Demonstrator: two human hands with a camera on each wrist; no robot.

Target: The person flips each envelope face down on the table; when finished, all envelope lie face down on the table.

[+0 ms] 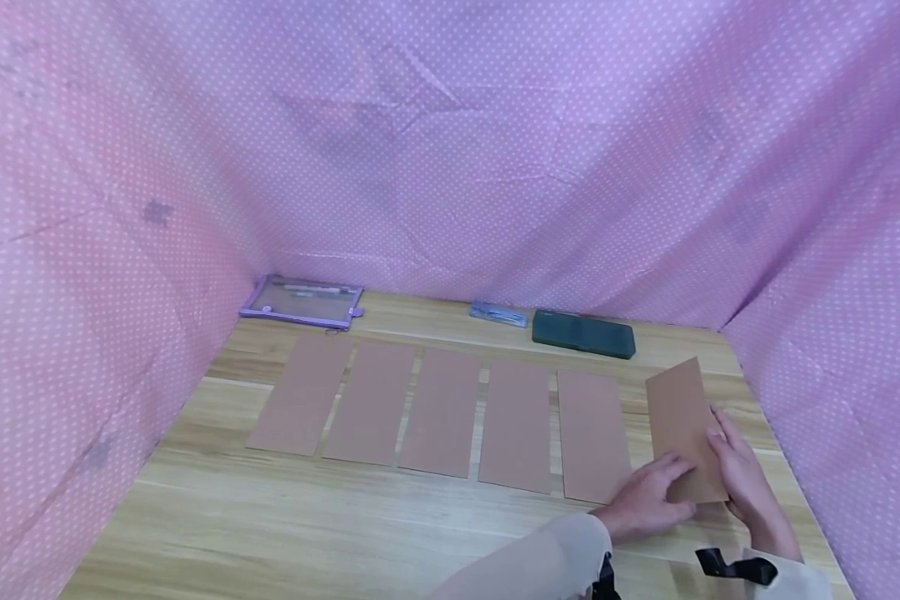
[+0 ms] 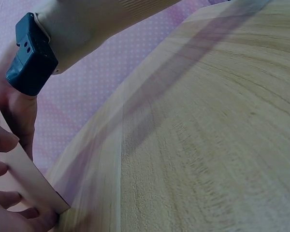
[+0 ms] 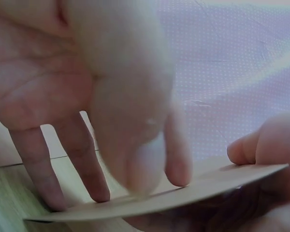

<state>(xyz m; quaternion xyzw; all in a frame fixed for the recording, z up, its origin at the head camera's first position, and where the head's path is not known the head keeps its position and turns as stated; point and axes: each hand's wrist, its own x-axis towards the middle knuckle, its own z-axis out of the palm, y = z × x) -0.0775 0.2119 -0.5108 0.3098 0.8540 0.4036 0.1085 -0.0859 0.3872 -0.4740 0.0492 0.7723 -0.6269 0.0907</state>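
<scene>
At the right side of the table, both hands are on a brown cardboard sheet (image 1: 678, 417), tilted up from the wood. The right hand (image 1: 750, 479) grips its right edge, thumb on the front face and fingers behind. Low on the sheet, the left hand (image 1: 648, 500) holds it with fingers on the face and thumb by the bottom edge. The left wrist view shows these fingers (image 2: 5, 142) bent over the sheet (image 2: 26, 179), whose lower corner is close to the tabletop. In the right wrist view, fingertips rest on the sheet's face (image 3: 203, 191).
Several matching brown sheets (image 1: 442, 412) lie in a row across the wooden table (image 1: 270, 517). Behind them are a purple-edged clear zip pouch (image 1: 300, 302) with pens, a small blue case (image 1: 498, 314) and a dark green box (image 1: 583, 333). Pink dotted cloth (image 1: 450, 167) surrounds the table.
</scene>
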